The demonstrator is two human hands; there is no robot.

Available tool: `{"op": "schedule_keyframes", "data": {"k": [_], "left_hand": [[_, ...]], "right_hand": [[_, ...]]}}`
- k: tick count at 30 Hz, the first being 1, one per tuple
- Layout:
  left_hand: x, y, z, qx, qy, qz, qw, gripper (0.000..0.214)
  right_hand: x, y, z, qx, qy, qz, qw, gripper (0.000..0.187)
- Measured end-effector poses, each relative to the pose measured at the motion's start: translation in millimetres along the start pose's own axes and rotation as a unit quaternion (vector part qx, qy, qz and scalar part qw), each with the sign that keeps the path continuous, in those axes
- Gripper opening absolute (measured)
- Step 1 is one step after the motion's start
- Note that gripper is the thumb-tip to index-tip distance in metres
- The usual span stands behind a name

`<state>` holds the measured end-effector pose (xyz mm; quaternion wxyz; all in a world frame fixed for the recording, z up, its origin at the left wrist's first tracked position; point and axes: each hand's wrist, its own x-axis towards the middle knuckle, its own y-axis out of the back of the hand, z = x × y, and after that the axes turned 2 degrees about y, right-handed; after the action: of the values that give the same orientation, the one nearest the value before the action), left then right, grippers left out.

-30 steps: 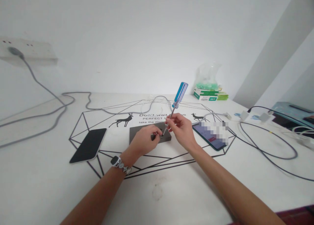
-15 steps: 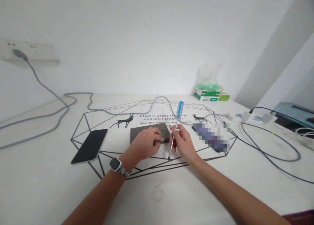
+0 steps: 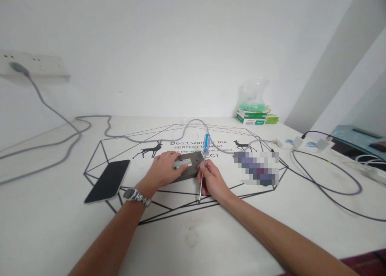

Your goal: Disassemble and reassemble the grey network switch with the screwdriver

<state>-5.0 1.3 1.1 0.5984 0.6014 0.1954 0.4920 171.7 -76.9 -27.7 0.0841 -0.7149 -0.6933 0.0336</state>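
Observation:
My left hand (image 3: 163,169), with a watch on the wrist, lies over the left part of a flat dark grey box (image 3: 194,159). Its thumb is at the near side and its fingers reach to the far side, gripping the box. Between thumb and fingers shows a pale printed patch (image 3: 184,163) on top of the box, too small to read. My right hand (image 3: 211,179) pinches a screwdriver (image 3: 206,145) by its metal shaft, beside the box's right end. The clear blue and purple handle points up and away; the tip points down towards me.
A dark tablet or phone (image 3: 107,181) lies at the left, and a blurred-out phone-like object (image 3: 256,167) at the right. Grey cable (image 3: 132,139) runs across the back to a power strip (image 3: 307,144). Small boxes with a plastic bag (image 3: 252,103) stand by the wall.
My left hand has moved left and opened wider around the box, uncovering the pale patch. My right hand and the screwdriver have shifted left and slightly nearer. The view turned slightly.

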Motion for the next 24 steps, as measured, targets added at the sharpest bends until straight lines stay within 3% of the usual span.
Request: {"op": "schedule_keyframes", "data": {"k": [11,19,21,24], "left_hand": [[-3.8,20.2,7.4,0.005,0.090,-0.056,0.994,0.042],[-7.0,11.8,35.6,-0.078,0.025,-0.055,0.995,0.033],[-5.9,8.1,38.6,-0.075,0.016,-0.023,0.997,0.029],[-1.4,-3.6,33.3,-0.059,-0.047,0.042,0.996,0.035]], "right_hand": [[26.3,16.5,15.5,0.056,0.030,0.088,0.994,0.038],[31.1,26.7,8.2,0.055,0.014,0.091,0.994,0.033],[30.1,25.8,7.5,0.050,0.013,0.089,0.995,0.032],[30.1,24.9,8.0,0.041,0.011,0.090,0.995,0.032]]}}
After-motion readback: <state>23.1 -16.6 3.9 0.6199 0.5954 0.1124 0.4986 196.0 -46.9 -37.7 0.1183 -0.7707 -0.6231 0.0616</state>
